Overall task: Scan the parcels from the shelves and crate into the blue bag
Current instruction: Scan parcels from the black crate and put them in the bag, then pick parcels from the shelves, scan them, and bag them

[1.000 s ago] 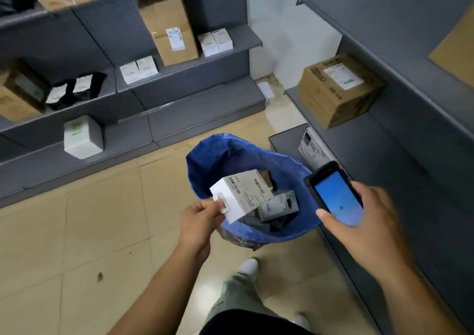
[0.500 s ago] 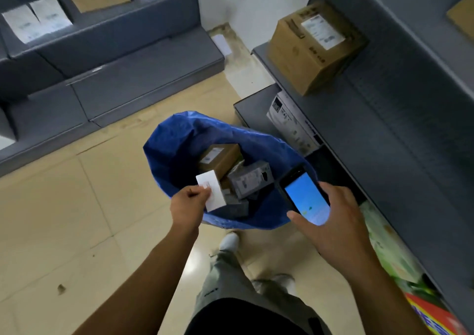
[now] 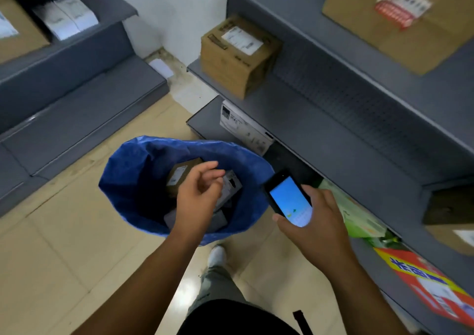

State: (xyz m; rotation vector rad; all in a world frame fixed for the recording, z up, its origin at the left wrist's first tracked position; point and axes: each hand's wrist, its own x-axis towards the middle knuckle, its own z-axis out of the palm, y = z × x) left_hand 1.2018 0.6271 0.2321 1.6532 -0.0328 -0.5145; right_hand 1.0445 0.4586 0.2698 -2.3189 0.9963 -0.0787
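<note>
Grey metal shelving (image 3: 359, 134) lines two sides of a tan tiled floor (image 3: 64, 245); on that floor, just ahead of the person's feet, stands the blue bag (image 3: 123, 186), mouth open, with a brown box (image 3: 179, 174) and a grey box (image 3: 232, 183) showing inside; on the right-hand shelves a cardboard carton (image 3: 238, 55) and, one level lower, a white parcel (image 3: 243, 127) are not yet bagged; the left hand (image 3: 197, 198) hovers over the bag's mouth, fingers loosely curled around nothing, whereas half a second ago it pinched a small white parcel there, so that parcel has probably dropped in and the next is due; the right hand (image 3: 315, 227) grips a phone (image 3: 288, 198), blue screen lit, beside the bag's rim; shipping labels on the carton and parcels are too blurred to read; blue characters on an orange pack (image 3: 431, 291) are likewise illegible.
</note>
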